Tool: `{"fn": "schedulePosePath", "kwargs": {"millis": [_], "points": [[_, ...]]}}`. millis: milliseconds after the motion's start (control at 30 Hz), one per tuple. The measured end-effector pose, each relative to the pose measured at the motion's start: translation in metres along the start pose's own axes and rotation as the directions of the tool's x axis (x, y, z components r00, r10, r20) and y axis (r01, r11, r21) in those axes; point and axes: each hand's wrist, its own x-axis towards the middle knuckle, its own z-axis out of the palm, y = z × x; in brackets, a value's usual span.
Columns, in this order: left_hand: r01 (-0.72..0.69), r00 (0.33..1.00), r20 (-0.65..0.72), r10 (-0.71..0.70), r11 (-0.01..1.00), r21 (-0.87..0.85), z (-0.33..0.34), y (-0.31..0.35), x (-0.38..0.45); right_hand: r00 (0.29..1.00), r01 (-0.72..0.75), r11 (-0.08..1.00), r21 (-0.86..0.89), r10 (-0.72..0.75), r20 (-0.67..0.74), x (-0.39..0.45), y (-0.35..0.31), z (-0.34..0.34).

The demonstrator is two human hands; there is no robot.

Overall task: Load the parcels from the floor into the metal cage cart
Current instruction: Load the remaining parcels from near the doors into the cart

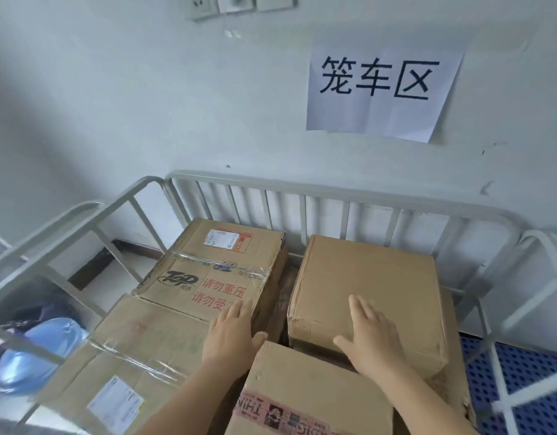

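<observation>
The grey metal cage cart point(302, 186) stands against the wall with several cardboard parcels inside. A printed box with red characters point(214, 265) is at the back left, a plain box point(365, 284) at the back right. A taped box with a label point(129, 365) lies front left, and a box with printed tape point(305, 394) sits front centre. My left hand point(230, 334) lies flat, fingers apart, on the near corner of the printed box. My right hand point(369, 334) rests flat and open on the plain box. Neither hand grips anything.
A paper sign with black characters point(380, 89) hangs on the white wall. A blue water jug point(35, 356) lies outside the cart's left rail. A blue perforated pallet point(522, 381) lies on the floor to the right, behind another white rail point(547, 277).
</observation>
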Motion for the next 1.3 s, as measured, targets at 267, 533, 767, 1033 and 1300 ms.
{"fn": "schedulePosePath", "kwargs": {"millis": [267, 533, 767, 1033, 1300], "points": [[0.158, 0.978, -0.131, -0.160, 0.987, -0.025, -0.037, -0.090, -0.129, 0.968, 0.250, 0.964, -0.091, -0.248, 0.027, -0.080, -0.104, 0.025], [0.377, 0.881, -0.275, -0.386, 0.922, -0.088, -0.055, -0.176, -0.299, 0.818, 0.575, 0.807, -0.135, -0.562, 0.123, -0.197, -0.216, 0.062], [0.590, 0.709, -0.336, -0.620, 0.783, -0.197, -0.049, -0.221, -0.434, 0.605, 0.792, 0.602, -0.102, -0.752, 0.262, -0.290, -0.289, 0.107], [0.830, 0.366, -0.246, -0.898, 0.434, -0.350, 0.006, -0.227, -0.562, 0.253, 0.966, 0.247, -0.074, -0.852, 0.458, -0.376, -0.328, 0.170], [0.882, -0.056, -0.067, -0.996, -0.018, -0.472, 0.079, -0.164, -0.660, -0.160, 0.987, -0.147, 0.071, -0.785, 0.598, -0.463, -0.318, 0.216]]}}
